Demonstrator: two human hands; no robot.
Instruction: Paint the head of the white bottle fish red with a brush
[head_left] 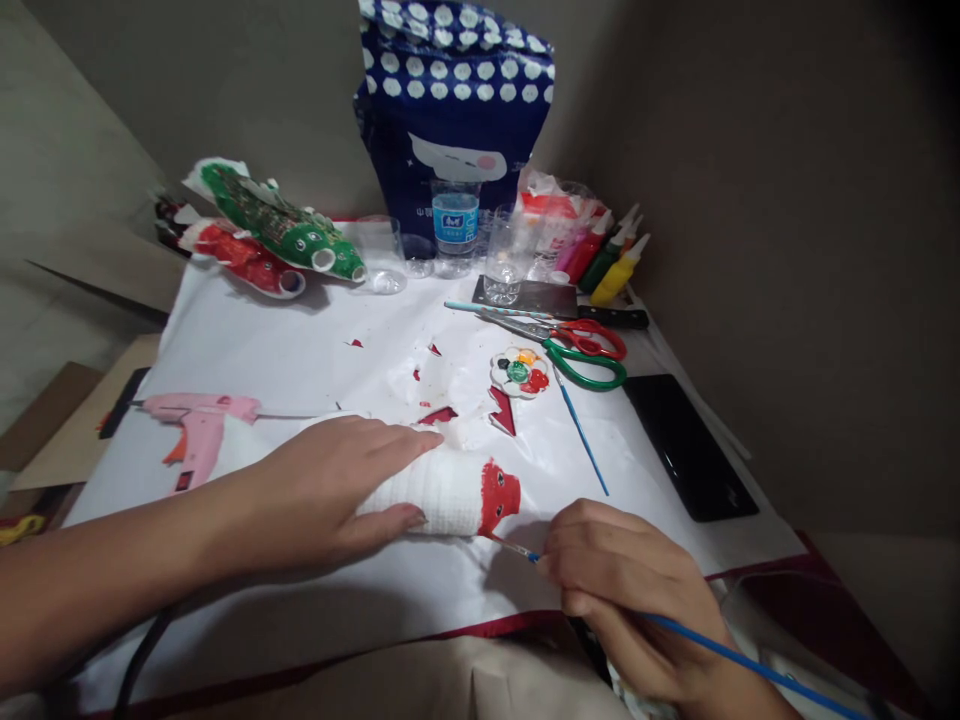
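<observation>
A white, cloth-wrapped fish-shaped tube [442,495] lies on the table, its right end painted red with two eyes. My left hand [352,480] rests over it, thumb and fingers on either side, pressing it down. In my right hand [630,590] is a blue-handled paintbrush [697,645], whose tip touches the lower edge of the red paint. The flower-shaped palette [519,372], with red, green, orange and black paint, sits behind the tube. Another blue paintbrush [581,430] lies beside the palette.
A pink glue gun [199,420] lies at left. Green [289,225] and red fish [247,260] stand behind it. Scissors [589,360], a knife [611,316], paint bottles [619,270], plastic cups [502,260] and a blue bag [457,110] are at the back; a black phone [690,445] is right.
</observation>
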